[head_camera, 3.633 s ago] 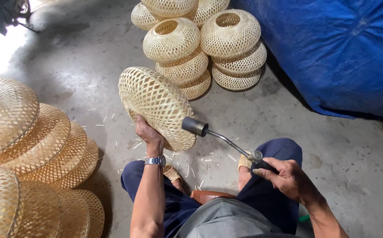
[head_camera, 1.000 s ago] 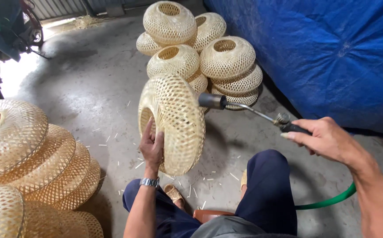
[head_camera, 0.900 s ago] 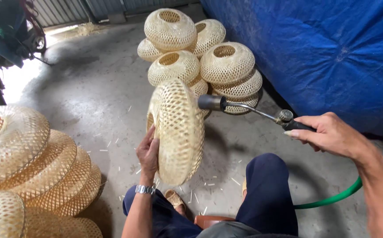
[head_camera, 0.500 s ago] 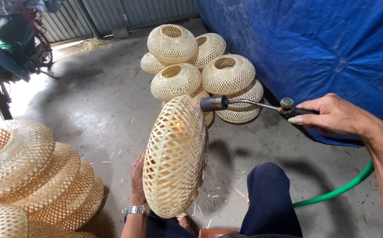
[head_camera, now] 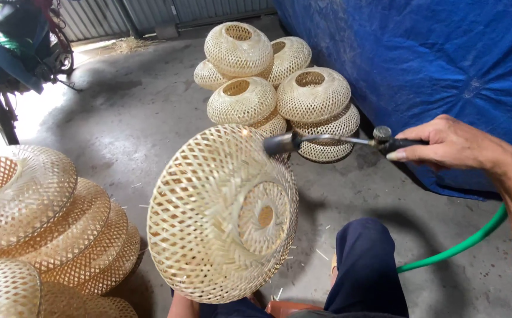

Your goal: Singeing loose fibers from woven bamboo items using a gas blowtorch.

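Your right hand [head_camera: 450, 144] clenches the metal torch wand [head_camera: 332, 140], nozzle at the woven bamboo lampshade [head_camera: 223, 215] w/ underside facing you; left grip hidden, can't tell.

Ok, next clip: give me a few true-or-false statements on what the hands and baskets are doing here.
1. The right hand grips a torch fed by a green hose. True.
2. The torch nozzle points at the blue tarp. False: it points at the raised woven basket.
3. The left hand is in plain view on top of the basket. False: it is hidden behind the basket.
4. More baskets are stacked beside the tarp. True.
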